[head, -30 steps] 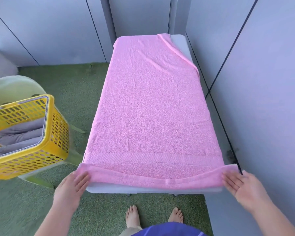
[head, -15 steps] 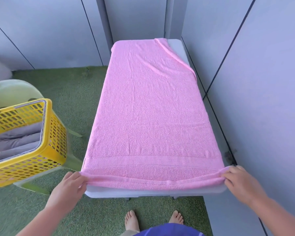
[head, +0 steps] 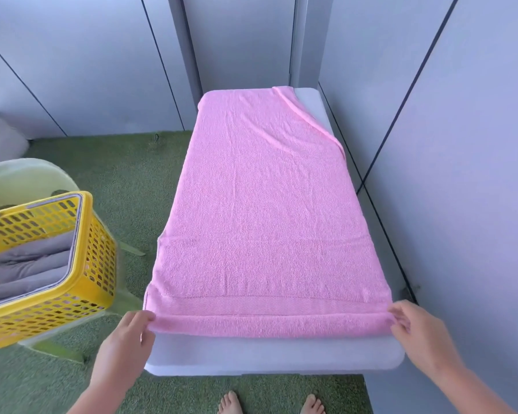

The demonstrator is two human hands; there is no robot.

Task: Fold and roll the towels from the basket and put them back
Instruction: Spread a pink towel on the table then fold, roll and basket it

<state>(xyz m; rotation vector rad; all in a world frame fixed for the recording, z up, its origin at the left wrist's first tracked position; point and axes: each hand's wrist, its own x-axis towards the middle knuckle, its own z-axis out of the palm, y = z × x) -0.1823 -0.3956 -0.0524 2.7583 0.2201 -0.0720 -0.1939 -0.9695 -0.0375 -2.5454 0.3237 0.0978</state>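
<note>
On the table (head: 269, 358), both hands (left hand (head: 129, 333), right hand (head: 416, 327)) pinch the pink towel (head: 266, 222).

A grey panelled wall (head: 461, 204) runs close along the right edge of the white table (head: 266, 358), and more panels (head: 237, 40) close off its far end. To the left, open green turf (head: 138, 180) separates the table from a yellow basket (head: 99, 258) perched on a pale chair (head: 27, 177). The space over the spread pink towel (head: 266, 219) lies open.
</note>
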